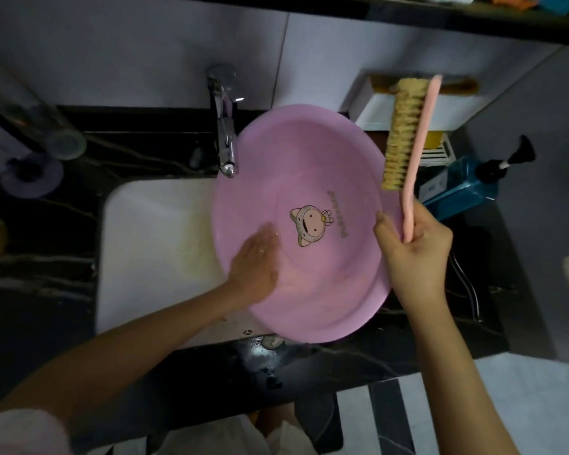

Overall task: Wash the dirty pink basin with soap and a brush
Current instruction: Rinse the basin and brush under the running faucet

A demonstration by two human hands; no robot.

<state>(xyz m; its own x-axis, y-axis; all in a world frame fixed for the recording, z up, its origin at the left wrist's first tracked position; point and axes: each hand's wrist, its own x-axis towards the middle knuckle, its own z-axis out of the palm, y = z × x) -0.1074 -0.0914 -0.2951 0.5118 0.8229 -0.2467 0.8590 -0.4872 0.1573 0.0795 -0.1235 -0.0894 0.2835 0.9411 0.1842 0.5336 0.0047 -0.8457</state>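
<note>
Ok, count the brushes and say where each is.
2. The pink-handled brush is in the right hand; a brown brush seems to lie on the white box behind it. Others may be hidden.

pink basin | printed word beside cartoon figure | too blurred to read | no other legible text

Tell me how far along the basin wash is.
Done: the basin sits tilted over the sink and the right hand grips the brush. In hand: the left hand lies flat inside the basin; the brush is held clear of it. Left: no suds show, so soaping from the bottle, scrubbing and rinsing probably remain.
</note>
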